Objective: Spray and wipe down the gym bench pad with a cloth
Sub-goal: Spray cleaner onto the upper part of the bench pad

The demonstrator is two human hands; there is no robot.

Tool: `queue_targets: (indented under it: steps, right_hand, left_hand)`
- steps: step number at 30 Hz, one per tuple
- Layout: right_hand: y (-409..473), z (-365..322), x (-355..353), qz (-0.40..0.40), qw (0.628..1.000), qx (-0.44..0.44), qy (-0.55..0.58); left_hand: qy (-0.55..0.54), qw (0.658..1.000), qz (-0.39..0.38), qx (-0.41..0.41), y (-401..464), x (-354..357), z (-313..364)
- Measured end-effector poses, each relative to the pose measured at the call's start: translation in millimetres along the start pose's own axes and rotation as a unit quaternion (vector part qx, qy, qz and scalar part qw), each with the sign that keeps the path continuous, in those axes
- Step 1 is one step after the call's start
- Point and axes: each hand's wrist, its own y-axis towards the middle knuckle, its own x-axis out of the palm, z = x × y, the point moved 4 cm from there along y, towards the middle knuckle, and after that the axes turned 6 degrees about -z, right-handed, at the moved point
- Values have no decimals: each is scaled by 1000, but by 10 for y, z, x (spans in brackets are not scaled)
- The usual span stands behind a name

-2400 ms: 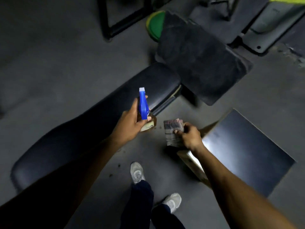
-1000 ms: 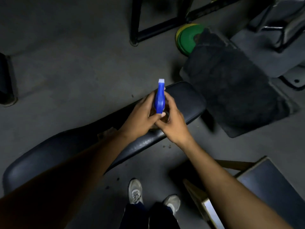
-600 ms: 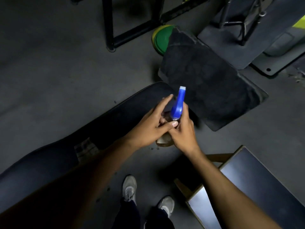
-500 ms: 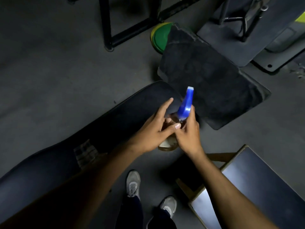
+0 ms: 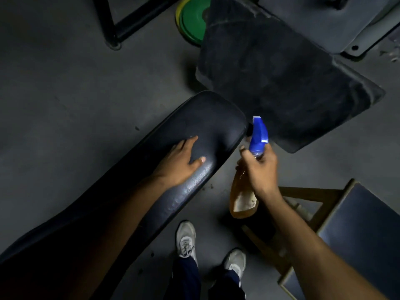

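spray bottle in the right hand, left palm flat on the bench pad

the bench pad (image 5: 203,126), long and dark, runs from 7 o'clock up toward the middle of the view, its rounded end just short of a black floor mat (image 5: 281,72) at 1 o'clock. the left hand (image 5: 179,163) lies on the pad near that end, palm down, fingers spread and flat, holding nothing. the right hand (image 5: 259,169) is closed around the neck of the spray bottle (image 5: 243,198), just off the pad's edge toward 3 o'clock. the bottle hangs tilted, its amber body below the hand and its blue trigger head (image 5: 258,133) above it, nozzle toward 12 o'clock. no cloth can be made out in either hand or on the visible part of the pad. at 5 o'clock stands a wooden-framed stool with a dark top (image 5: 357,234). green weight plates (image 5: 191,18) lie at 12 o'clock beside a black metal frame (image 5: 112,24). two pale shoes (image 5: 186,237) stand on the grey floor at 6 o'clock.
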Motion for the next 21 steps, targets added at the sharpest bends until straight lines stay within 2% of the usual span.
queue_targets:
  steps: [4, 10, 13, 17, 21]
  right_hand:
    - [132, 151, 315, -37, 999, 15, -37]
    - [205, 169, 702, -77, 991, 43, -100]
    - [243, 201, 824, -88, 987, 59, -120]
    - [280, 234, 834, -63, 988, 75, -117]
    - [256, 325, 689, 7, 988, 124, -87]
  left_hand:
    - [113, 993, 9, 24, 378, -73, -122]
    - [165, 981, -53, -87, 630, 36, -488]
    - [193, 974, -70, -94, 615, 129, -614]
    - [200, 975, -56, -83, 599, 178, -632]
    - [208, 973, -54, -80, 593, 186, -642]
